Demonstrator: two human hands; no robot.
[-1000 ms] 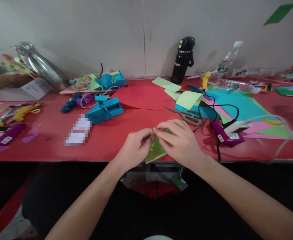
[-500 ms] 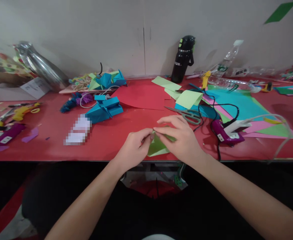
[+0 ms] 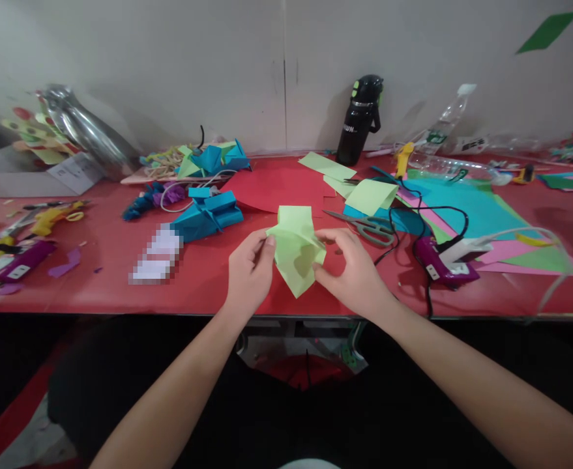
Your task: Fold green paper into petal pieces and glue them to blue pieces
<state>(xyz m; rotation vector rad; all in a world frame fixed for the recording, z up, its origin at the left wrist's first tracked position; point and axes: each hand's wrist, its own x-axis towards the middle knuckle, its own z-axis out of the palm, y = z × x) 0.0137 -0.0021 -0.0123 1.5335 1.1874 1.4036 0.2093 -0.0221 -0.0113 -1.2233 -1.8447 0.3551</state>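
Green paper (image 3: 296,257) now face-on, square-topped, pointed below

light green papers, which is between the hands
The folded, pointed paper, pinched by the left hand and touching the right hand; the others lie farther back.

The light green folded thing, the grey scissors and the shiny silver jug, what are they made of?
Light green folded sheet: matte paper, by its crisp creases. Grey-handled scissors: seemingly plastic handles, smooth and dull; the thin blades look like metal. Shiny silver jug: likely polished steel, by its bright streaks.
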